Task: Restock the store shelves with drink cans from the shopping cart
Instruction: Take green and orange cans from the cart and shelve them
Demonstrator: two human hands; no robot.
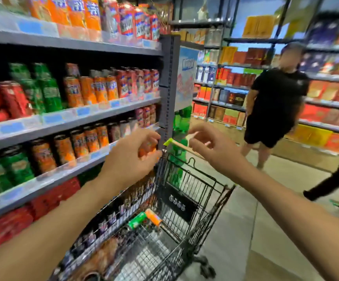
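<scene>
A: L hand (133,154) state?
B: Raised at 12 o'clock over cart (186,201), fingers curled round orange can (147,148); can mostly hidden behind palm. Held close by shelf upright (168,88), level w/ third shelf (67,173).
A: R hand (207,146)?
B: Up at 1 o'clock, fingers spread apart, loosely bent, holding nothing. Blurred. Well apart from L.
A: Stock left in cart?
B: Two cans lying on sides on basket floor, touching: green can (137,220), orange-and-white can (154,218). Below both hands, 6 o'clock of L hand.
A: Shelves?
B: Rows at 9–10 o'clock w/ orange, green, red cans, upright. Labels blurred, unreadable.
A: Surroundings?
B: Person in black (274,110) standing in aisle at 2 o'clock. Boxed goods (327,110) on far shelving at 3 o'clock.
</scene>
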